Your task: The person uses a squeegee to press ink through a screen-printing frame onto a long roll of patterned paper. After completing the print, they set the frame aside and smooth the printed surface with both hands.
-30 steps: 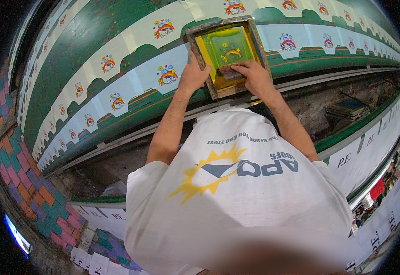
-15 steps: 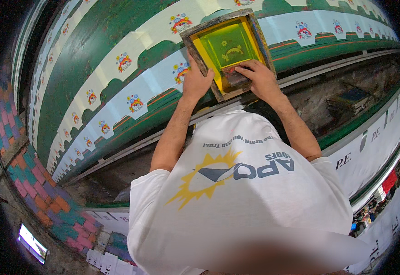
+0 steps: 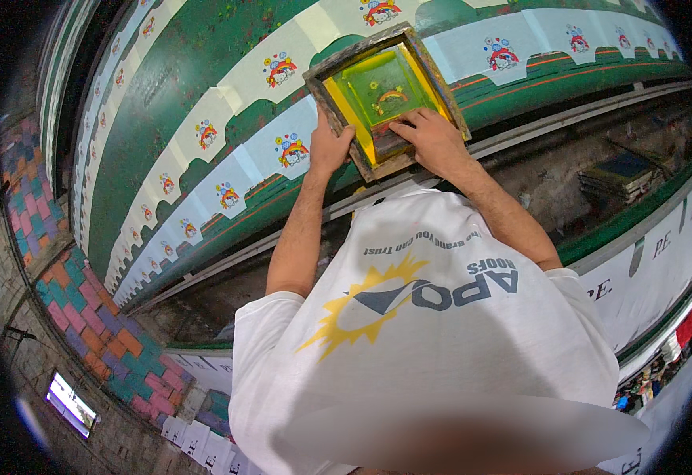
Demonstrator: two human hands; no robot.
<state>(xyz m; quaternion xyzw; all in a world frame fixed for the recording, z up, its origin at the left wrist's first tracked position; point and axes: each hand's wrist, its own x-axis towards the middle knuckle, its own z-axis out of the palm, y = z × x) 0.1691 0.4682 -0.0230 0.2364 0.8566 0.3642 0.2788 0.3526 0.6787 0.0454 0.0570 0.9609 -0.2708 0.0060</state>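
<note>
A wooden-framed printing screen (image 3: 358, 54) with yellow-green mesh lies over a row of pale blue cut fabric pieces (image 3: 255, 165) on a long green table. A small rainbow-like motif shows in the mesh. My left hand (image 3: 331, 149) grips the frame's left side, thumb on the near-left rim. Inside the frame's near end, my right hand (image 3: 438, 145) is closed on a reddish-brown squeegee (image 3: 387, 144), its fingers bent over the top edge. The right hand partly covers the squeegee. Colourful printed figures (image 3: 290, 150) mark the fabric left and right of the screen.
Rows of cream fabric pieces (image 3: 243, 87) lie farther across the green table (image 3: 179, 87). A metal rail (image 3: 552, 127) runs along its near edge. Stacked frames (image 3: 627, 174) sit low at right. Another table with white lettered fabric (image 3: 639, 269) stands behind me.
The whole view has shifted, so the screen and hands appear slightly left and lower. My left hand stays on the frame, and my right hand remains on the squeegee near the close end.
</note>
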